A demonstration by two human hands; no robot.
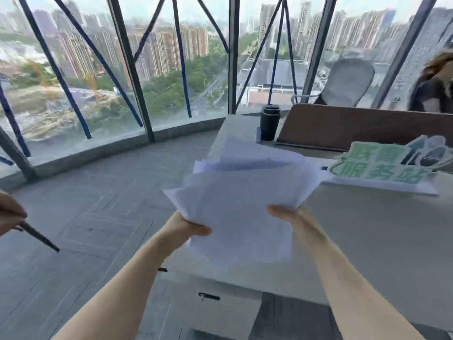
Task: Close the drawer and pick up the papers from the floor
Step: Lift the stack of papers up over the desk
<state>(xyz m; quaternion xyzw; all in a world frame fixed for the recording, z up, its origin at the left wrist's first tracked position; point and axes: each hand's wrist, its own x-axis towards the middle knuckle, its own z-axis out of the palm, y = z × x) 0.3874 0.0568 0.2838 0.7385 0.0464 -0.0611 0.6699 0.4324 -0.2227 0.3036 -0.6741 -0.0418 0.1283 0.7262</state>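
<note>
Dark cylindrical bottle [270,122] stood at the counter [367,229] far edge; green-lettered cut-out sign [382,165] lay right of it. Drawer unit [215,310] sat below the counter edge, front flush. Both arms were outstretched. Left hand [188,225] and right hand [284,212] each pinched a loose, fanned stack of white papers [240,204], held over the counter's near corner. Frame was motion-blurred.
</note>
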